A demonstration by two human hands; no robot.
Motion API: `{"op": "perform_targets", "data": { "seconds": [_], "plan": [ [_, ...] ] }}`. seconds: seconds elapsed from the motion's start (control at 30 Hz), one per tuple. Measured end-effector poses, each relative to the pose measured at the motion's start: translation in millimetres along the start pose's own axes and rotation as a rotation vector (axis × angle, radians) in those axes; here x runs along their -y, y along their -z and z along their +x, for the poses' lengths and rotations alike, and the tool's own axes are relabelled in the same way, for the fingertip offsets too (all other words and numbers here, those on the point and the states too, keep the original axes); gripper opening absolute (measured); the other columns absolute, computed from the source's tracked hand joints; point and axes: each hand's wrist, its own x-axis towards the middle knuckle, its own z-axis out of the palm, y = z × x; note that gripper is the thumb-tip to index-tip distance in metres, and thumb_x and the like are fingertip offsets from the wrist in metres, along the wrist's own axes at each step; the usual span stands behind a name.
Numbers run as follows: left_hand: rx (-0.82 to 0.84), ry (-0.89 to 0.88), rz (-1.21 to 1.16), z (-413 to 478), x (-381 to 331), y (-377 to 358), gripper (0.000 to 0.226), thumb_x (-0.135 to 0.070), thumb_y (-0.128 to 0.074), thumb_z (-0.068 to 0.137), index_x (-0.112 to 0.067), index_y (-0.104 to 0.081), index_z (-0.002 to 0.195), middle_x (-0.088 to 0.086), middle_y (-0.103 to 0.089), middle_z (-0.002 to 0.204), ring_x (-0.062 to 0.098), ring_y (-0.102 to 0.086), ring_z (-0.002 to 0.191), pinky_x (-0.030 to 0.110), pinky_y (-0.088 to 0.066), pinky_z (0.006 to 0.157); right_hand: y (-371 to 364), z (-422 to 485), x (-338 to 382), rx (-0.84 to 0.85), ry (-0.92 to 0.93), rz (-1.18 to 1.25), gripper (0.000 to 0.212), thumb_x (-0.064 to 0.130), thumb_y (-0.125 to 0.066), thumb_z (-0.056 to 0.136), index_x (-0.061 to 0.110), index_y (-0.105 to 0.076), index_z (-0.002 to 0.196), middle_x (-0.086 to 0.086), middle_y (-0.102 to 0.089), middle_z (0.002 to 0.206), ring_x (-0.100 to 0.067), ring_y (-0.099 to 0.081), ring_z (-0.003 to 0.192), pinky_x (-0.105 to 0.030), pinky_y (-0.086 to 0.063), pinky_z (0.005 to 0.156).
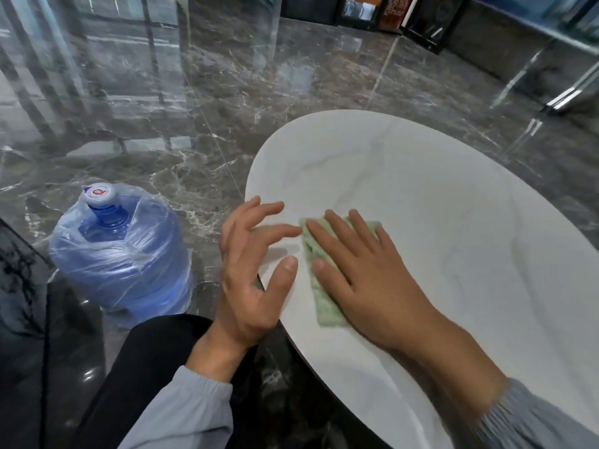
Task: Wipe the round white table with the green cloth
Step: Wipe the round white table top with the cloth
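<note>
The floor is polished dark grey marble with white veins, glossy enough to carry reflections, and fills the view from 9 through 12 to 2 o'clock. One round white counter spreads from the centre toward 4 o'clock; its top is smooth and matte with faint grey veining and a thin dark rim. One large water jug of blue translucent plastic stands on the floor at 8 o'clock, barrel-shaped, capped, and wrapped in a crinkled clear bag.

Two hands come in from 6 and 5 o'clock, each out of a soft grey sleeve gathered at the cuff. The right hand lies palm down on the cloth, fingers straight and slightly fanned toward 11 o'clock, pressing it flat against the counter. The left hand is at the counter's 9 o'clock rim, tilted on its side with fingers spread and loosely bent, holding nothing; whether its fingertips touch the top I cannot tell.

One green cloth, pale, nubby and folded into a narrow strip, lies on the counter near its 8 o'clock edge, mostly under the right hand, just beside the left thumb.
</note>
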Motion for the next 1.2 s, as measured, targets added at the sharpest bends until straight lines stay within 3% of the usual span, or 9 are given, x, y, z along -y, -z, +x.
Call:
{"op": "perform_targets", "data": {
  "seconds": [0.07,0.2,0.37,0.53,0.7,0.9,0.93,1.03,1.2],
  "plan": [
    [0.017,-0.035,0.009,-2,1,-2,0.033,-0.027,-0.054,0.095,-0.005,-0.075,0.106,0.017,-0.062,0.131,0.043,-0.048,0.137,0.051,-0.037,0.116,-4,-59,-7,0.02,0.004,-0.01,0.057,0.063,-0.009,0.105,0.055,0.002,0.16,0.024,0.007,0.171,-0.007,0.015,0.158,-0.04,0.002,0.127],
    [0.06,0.017,-0.077,-3,-2,-6,0.031,-0.025,-0.054,0.095,-0.005,-0.075,0.104,0.017,-0.06,0.127,0.04,-0.048,0.133,0.039,-0.053,0.101,-2,-135,-16,0.039,-0.048,-0.086,0.059,0.057,-0.017,0.108,0.034,-0.036,0.16,0.006,-0.03,0.169,-0.029,-0.03,0.155,-0.042,-0.025,0.115],
    [0.074,-0.01,-0.019,-2,-1,-5,0.029,-0.022,-0.054,0.093,-0.005,-0.076,0.101,0.017,-0.061,0.123,0.04,-0.05,0.129,0.044,-0.047,0.108,1,-99,-22,0.043,-0.122,-0.011,0.056,0.068,-0.005,0.1,0.063,0.009,0.155,0.03,0.016,0.168,-0.003,0.023,0.155,-0.038,0.007,0.127],
    [0.089,-0.052,0.021,1,-7,-4,0.029,-0.015,-0.053,0.09,0.002,-0.075,0.096,0.026,-0.063,0.114,0.052,-0.054,0.115,0.006,-0.032,0.109,5,17,-41,-0.03,-0.209,0.028,0.059,0.059,-0.015,0.106,0.049,-0.003,0.163,0.013,0.005,0.174,-0.016,0.015,0.159,-0.049,0.003,0.127],
    [0.11,-0.012,0.042,1,-7,-2,0.03,-0.018,-0.052,0.089,-0.003,-0.077,0.095,0.021,-0.065,0.114,0.045,-0.055,0.117,0.022,-0.033,0.114,3,70,-29,0.008,-0.315,0.039,0.061,0.052,-0.013,0.108,0.037,0.0,0.166,0.002,0.009,0.175,-0.026,0.019,0.158,-0.056,0.011,0.125],
    [0.136,-0.004,0.069,2,-11,-3,0.03,-0.02,-0.051,0.09,-0.006,-0.077,0.095,0.02,-0.066,0.113,0.045,-0.056,0.116,0.048,-0.034,0.118,-13,-3,-10,-0.045,-0.039,0.054,0.064,0.059,-0.015,0.107,0.037,-0.005,0.166,0.011,0.002,0.174,-0.014,0.013,0.159,-0.041,0.01,0.127],
    [0.135,-0.003,0.072,2,-12,-2,0.03,-0.019,-0.051,0.089,-0.005,-0.077,0.095,0.021,-0.066,0.113,0.047,-0.056,0.116,0.041,-0.034,0.118,-11,-9,-23,-0.026,-0.054,0.056,0.063,0.059,-0.018,0.107,0.039,-0.005,0.165,0.012,0.002,0.174,-0.013,0.012,0.159,-0.04,0.008,0.127],
    [0.132,-0.027,0.039,1,-18,-1,0.027,-0.008,-0.051,0.087,0.005,-0.075,0.092,0.03,-0.063,0.109,0.052,-0.055,0.113,0.008,-0.034,0.109,2,-30,-87,-0.018,-0.245,0.079,0.061,0.055,-0.022,0.109,0.04,-0.005,0.165,0.012,0.0,0.174,-0.015,0.008,0.16,-0.038,0.005,0.126],
    [0.158,-0.029,0.036,1,-16,-4,0.024,0.001,-0.053,0.084,0.006,-0.074,0.093,0.031,-0.064,0.108,0.057,-0.055,0.113,0.001,-0.029,0.107,22,-71,-201,-0.001,-0.753,0.038,0.062,0.047,-0.012,0.109,0.026,-0.007,0.167,-0.001,0.002,0.175,-0.029,0.006,0.16,-0.052,0.0,0.127]
  ]
}}
